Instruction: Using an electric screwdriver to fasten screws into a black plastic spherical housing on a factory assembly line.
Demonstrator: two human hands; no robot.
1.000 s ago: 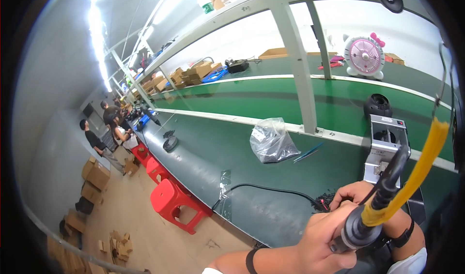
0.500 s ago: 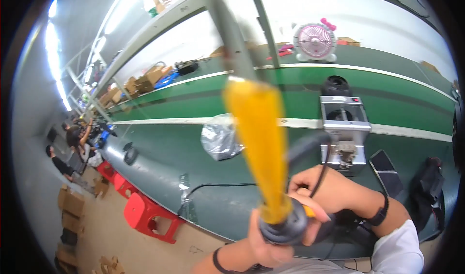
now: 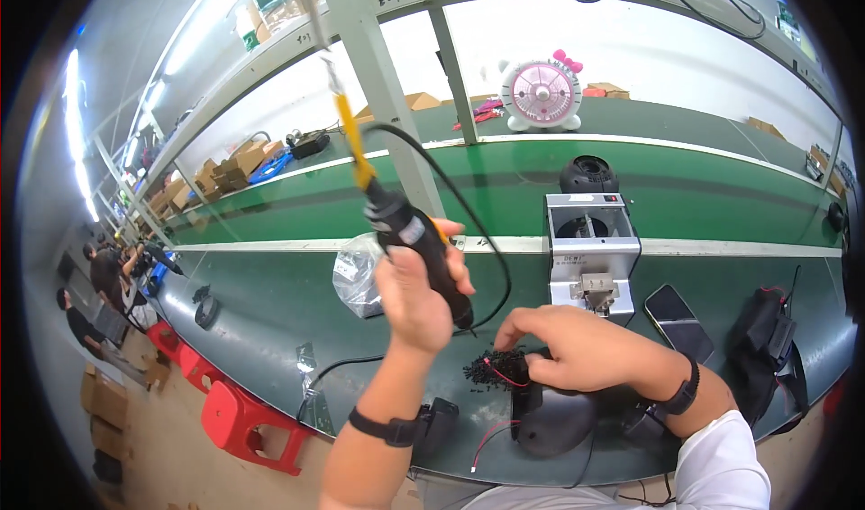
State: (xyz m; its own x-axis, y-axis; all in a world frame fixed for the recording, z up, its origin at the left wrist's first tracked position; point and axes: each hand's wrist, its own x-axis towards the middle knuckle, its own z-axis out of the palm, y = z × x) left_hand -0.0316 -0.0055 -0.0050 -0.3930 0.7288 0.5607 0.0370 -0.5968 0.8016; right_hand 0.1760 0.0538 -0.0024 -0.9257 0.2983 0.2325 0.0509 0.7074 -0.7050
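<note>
My left hand [image 3: 416,295] is wrapped round a black electric screwdriver [image 3: 419,249], tilted with its upper end to the left. A yellow strap [image 3: 351,141] at that end runs up towards a thin hanging line, and a black cable loops off to its right. My right hand [image 3: 572,348] is low over a pile of small black screws [image 3: 491,370], fingers bent and thumb apart from the index finger. Nothing shows between them. A thin red wire lies over the pile. Just below that hand lies a rounded black housing [image 3: 557,424] with red and black leads.
Beyond my right hand stands a silver screw-feeder machine [image 3: 590,258], with a black round part [image 3: 590,175] behind it. A phone [image 3: 678,323] and a black bag [image 3: 766,343] lie to the right. Left are a clear plastic bag [image 3: 358,280] and red stools [image 3: 239,424]. A metal post [image 3: 383,95] rises ahead.
The screwdriver has gone from upright, close before me, to tilted and farther left in my left hand. My right hand has moved away from beside it, down to the screws. The view has shifted.
</note>
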